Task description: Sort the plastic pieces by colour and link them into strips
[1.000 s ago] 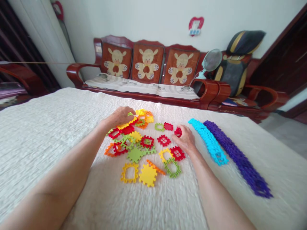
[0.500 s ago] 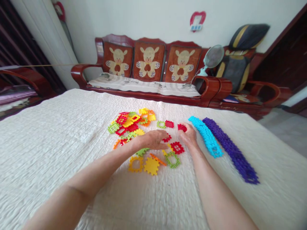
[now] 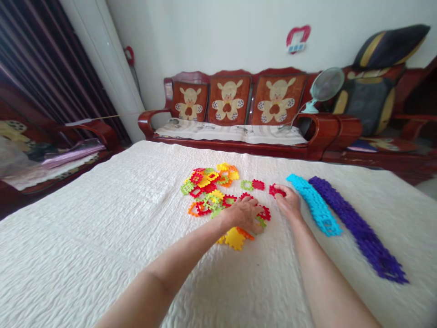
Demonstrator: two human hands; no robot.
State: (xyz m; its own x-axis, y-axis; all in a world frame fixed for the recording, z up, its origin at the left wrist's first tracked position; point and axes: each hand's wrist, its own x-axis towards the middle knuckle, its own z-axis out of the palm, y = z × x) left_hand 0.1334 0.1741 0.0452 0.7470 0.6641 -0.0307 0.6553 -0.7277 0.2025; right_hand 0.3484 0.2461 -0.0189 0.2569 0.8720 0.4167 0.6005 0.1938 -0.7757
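Note:
My left hand [image 3: 246,215] reaches over the near right part of the loose plastic tiles, fingers spread and palm down. Just by its fingertips lies a red window tile [image 3: 266,212], and the edge of a green tile shows below it. Yellow [image 3: 235,238] and orange [image 3: 246,233] tiles lie under and in front of this hand, partly hidden. My right hand [image 3: 289,203] is closed on red notched tiles [image 3: 275,191], pinched between thumb and fingers; I cannot tell how many. A green frame tile [image 3: 246,185] and a red tile [image 3: 258,184] lie side by side beyond the hands.
A heap of red, yellow, green and orange tiles [image 3: 204,183] spreads to the left. Light blue [image 3: 316,205] and purple [image 3: 358,230] rows of tiles lie on the right. The white quilted cover [image 3: 102,237] is wrinkled. A wooden sofa [image 3: 239,146] stands behind.
The view has turned left. My left hand has moved nearer and rightward over the red window tile, its fingers now spread. My right hand still holds the red tiles.

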